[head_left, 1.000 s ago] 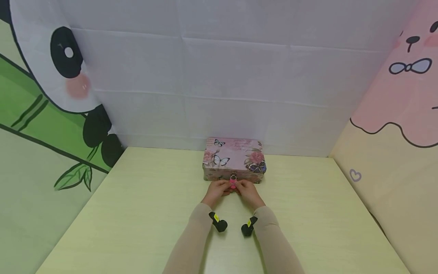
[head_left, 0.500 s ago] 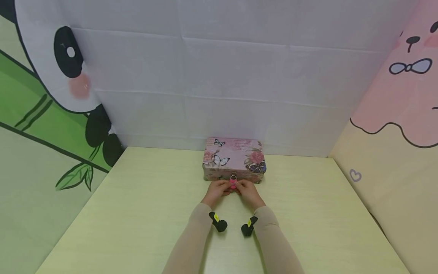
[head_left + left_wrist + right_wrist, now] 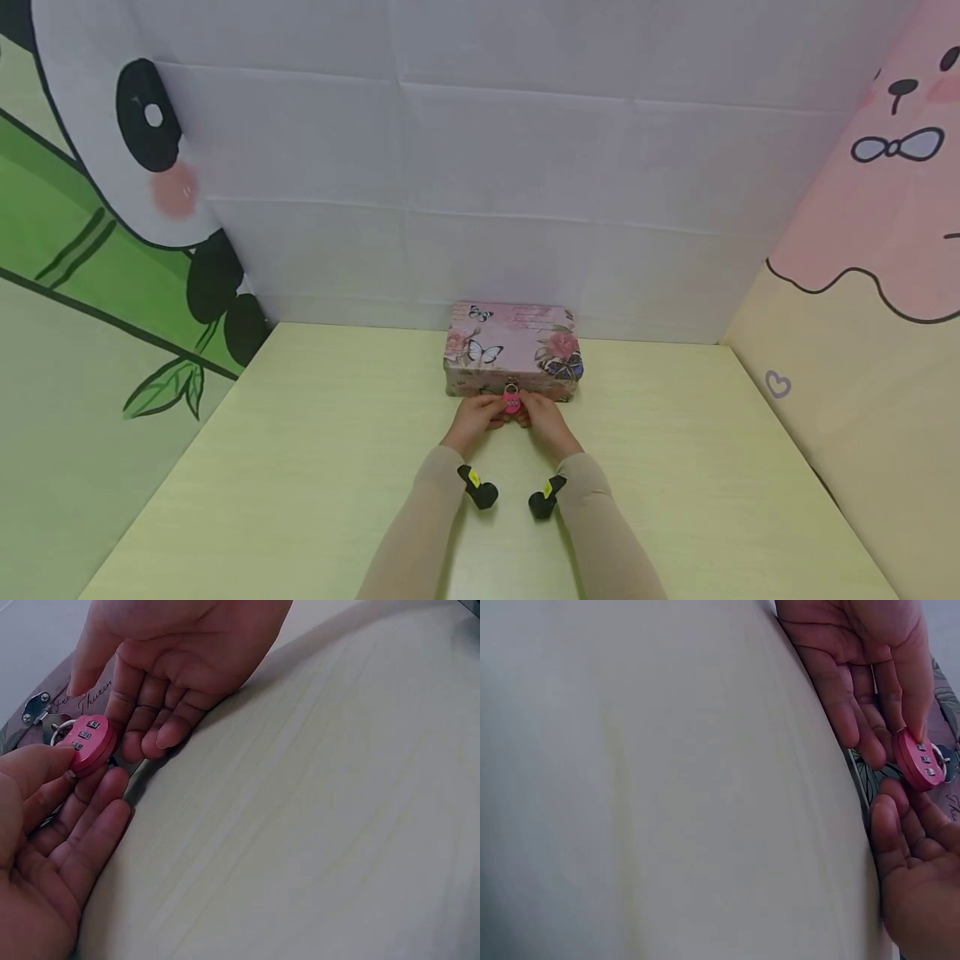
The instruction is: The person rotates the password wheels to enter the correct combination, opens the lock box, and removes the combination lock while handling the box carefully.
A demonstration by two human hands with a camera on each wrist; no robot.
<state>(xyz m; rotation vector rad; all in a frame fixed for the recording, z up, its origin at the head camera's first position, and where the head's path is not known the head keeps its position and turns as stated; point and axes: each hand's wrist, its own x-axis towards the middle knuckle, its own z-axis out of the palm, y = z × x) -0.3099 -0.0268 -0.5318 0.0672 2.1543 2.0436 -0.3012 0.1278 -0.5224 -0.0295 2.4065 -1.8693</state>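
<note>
Reaching up from the bottom edge in beige sleeves (image 3: 423, 525); wearing a black wrist mount (image 3: 480, 493) on each inner cuff, with a clear gap between the two; pinching the pink three-dial combination padlock (image 3: 94, 744) in the left hand (image 3: 472, 419), with thumb on the dial face and fingers underneath; holding the right hand (image 3: 550, 422) just beside the lock's right edge, with fingers loosely bent and thumb off the dials, gripping nothing visible; can't tell whether right index tip touches the lock; hooked by its shackle at the silver hasp (image 3: 36, 707), mid-front of the butterfly-and-rose print box (image 3: 517, 333); can't tell whether shackle is latched; sitting lid down near the rear edge of the pale wood-grain tabletop (image 3: 300, 450), close to the creased white backdrop (image 3: 487, 208); short on room behind the box; spreading wide to left and right of box and forearms; bounded by slanting side edges at the panda-print panel (image 3: 112, 275) on the left and pink-animal panel (image 3: 855, 333) on the right.
</note>
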